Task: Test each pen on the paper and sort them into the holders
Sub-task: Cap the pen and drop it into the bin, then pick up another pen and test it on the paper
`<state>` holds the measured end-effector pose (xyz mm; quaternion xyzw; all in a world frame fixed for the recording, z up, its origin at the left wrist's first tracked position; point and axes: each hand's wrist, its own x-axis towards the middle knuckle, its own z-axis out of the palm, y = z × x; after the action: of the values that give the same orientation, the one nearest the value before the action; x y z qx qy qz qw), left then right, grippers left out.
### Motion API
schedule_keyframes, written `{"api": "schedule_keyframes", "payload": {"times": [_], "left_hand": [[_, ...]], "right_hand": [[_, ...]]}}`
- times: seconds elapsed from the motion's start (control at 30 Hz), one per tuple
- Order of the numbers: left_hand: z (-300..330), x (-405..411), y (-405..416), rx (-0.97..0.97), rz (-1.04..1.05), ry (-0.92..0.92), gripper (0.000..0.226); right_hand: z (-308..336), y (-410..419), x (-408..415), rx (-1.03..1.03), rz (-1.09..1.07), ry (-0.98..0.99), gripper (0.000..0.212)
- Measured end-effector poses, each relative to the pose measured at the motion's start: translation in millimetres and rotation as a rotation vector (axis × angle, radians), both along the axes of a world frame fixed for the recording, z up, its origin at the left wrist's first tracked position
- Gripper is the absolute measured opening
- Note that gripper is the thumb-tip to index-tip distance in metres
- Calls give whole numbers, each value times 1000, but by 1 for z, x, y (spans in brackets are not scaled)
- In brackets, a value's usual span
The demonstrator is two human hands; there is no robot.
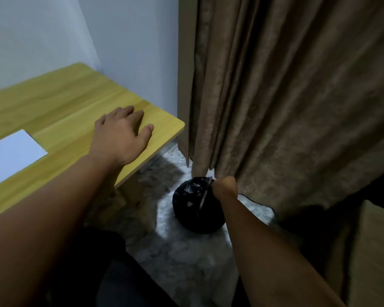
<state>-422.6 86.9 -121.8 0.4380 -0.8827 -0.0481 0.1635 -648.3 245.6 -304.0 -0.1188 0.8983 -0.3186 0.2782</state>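
Observation:
My left hand [122, 136] lies flat, palm down, on the right end of the wooden desk [60, 100], fingers spread and holding nothing. A corner of the white paper [11, 154] shows at the left edge of the desk. My right hand [225, 188] reaches down to the floor and is closed on a slim dark pen [204, 198], which hangs over the mouth of a small bin lined with a black bag [195, 209]. No pen holders are in view.
A brown curtain [286, 96] hangs right of the desk, down to the floor behind the bin. The floor [186, 258] is pale marble-patterned. A beige furniture edge [372, 251] stands at the right, and my dark-clothed lap [111, 273] sits low in the view.

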Motion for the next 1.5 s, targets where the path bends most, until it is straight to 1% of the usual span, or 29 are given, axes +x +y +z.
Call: {"api": "schedule_keyframes", "payload": {"times": [0.17,0.23,0.3,0.33,0.4,0.43,0.53,0.63,0.77,0.87,0.97,1.03,1.17,1.23,1.37,1.5], "left_hand": [[1,0,2,8,7,0,66],[1,0,3,6,10,-14,69],[2,1,4,14,9,-35,70],[3,1,4,18,7,-43,70],[4,2,6,30,6,-63,69],[6,3,7,38,7,-73,66],[12,7,14,49,7,-118,59],[24,17,23,81,-1,-165,57],[43,44,34,76,19,-213,48],[65,91,36,53,106,-192,53],[86,153,39,-14,206,-191,54],[100,198,45,-36,296,-189,53],[121,301,62,-54,489,-187,51],[122,356,73,-57,588,-175,48],[109,461,100,5,808,-130,45],[87,545,128,58,1010,-79,39]], "right_hand": [[23,-4,-9,54,66,23,32],[39,-7,-10,5,73,26,22],[52,-11,-10,-76,58,56,33],[60,-12,-9,-104,72,69,33],[79,-14,-7,-140,98,96,23],[89,-15,-7,-163,110,120,21],[131,-18,0,-230,151,219,25],[171,-23,12,-254,193,327,20],[213,-43,39,-349,300,453,20],[249,-68,88,-401,481,527,20],[276,-93,152,-415,713,569,19],[287,-106,199,-425,861,581,18],[304,-125,304,-491,1076,565,18],[308,-130,359,-523,1167,539,18],[309,-134,463,-563,1338,461,15],[298,-133,556,-544,1529,375,14]]}}
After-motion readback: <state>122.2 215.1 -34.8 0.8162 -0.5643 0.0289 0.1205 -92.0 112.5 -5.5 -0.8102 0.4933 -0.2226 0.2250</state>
